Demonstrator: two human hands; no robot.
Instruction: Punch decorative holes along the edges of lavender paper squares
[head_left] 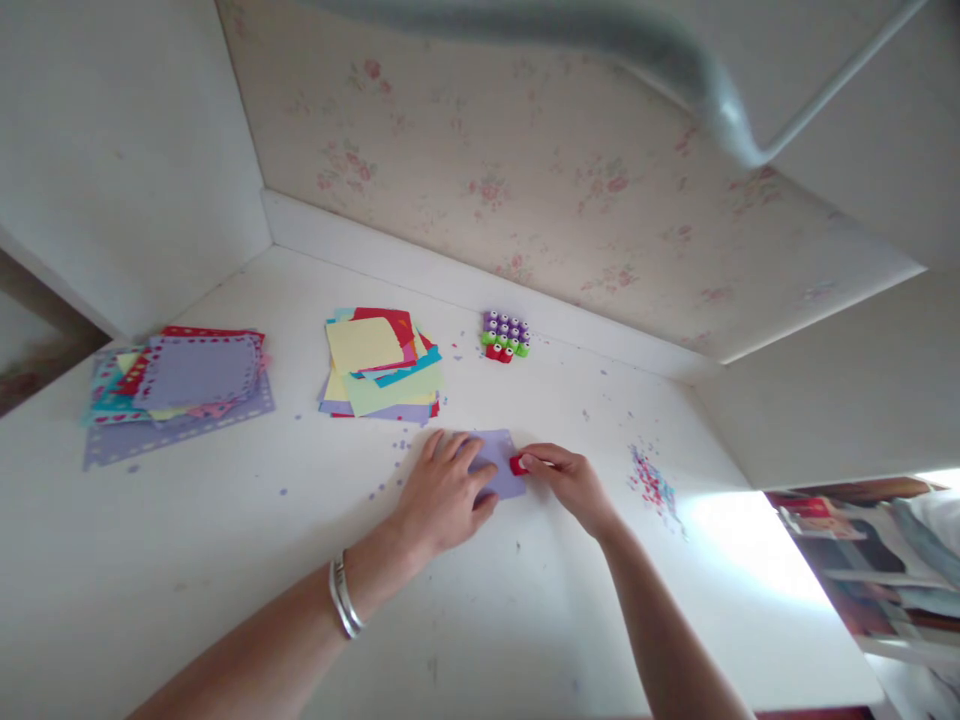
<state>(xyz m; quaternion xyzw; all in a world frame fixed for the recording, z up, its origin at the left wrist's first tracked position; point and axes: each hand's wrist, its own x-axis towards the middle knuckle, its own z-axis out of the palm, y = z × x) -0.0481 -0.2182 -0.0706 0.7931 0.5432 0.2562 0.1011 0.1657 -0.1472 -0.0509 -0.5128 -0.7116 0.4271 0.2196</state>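
Note:
A small sheet of lavender paper (pixel 504 478) lies on the white desk. My left hand (pixel 448 490) rests on its left side, fingers spread flat. At the sheet's right edge, my right hand (pixel 574 482) pinches a small red craft punch (pixel 518 465) between thumb and fingers. The punch touches the paper's edge; whether it has bitten through there cannot be seen. Beyond my hands stands a cluster of similar small punches (pixel 507 335) in purple, green and red. Silver bangles (pixel 344 597) circle my left wrist.
A stack of coloured paper (pixel 386 365) lies behind my left hand. Farther left is a pile of sheets with punched borders (pixel 199 370). Red and blue paper bits (pixel 654 483) are heaped at right, and purple bits (pixel 400 446) are scattered near my left hand. Flowered wallpaper (pixel 487 190) backs the desk.

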